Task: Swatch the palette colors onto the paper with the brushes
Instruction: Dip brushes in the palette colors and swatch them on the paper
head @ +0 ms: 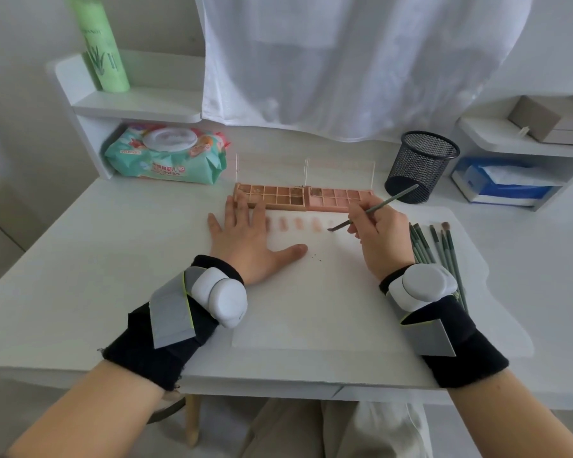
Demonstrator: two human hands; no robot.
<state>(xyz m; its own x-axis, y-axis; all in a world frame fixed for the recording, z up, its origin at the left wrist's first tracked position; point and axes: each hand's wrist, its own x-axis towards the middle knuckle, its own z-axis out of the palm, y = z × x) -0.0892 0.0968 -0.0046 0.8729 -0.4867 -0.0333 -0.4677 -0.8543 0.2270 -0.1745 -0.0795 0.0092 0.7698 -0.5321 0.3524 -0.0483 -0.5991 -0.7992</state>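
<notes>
Brush [374, 207] pinched, right fingers [361, 215] | left hand [245, 239] flat, hiding swatches [298, 223]

Two palettes [303, 196] lie side by side. One brush [374, 209] is in hand; about six more brushes [439, 246] lie loose. One sheet of paper [315, 292], five swatches [298, 223], one mesh cup [419, 166], one wipes pack [166, 153], one green bottle [101, 44].

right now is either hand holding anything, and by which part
The right hand pinches a brush near the middle of its handle. The left hand lies flat on the paper, holding nothing.
</notes>
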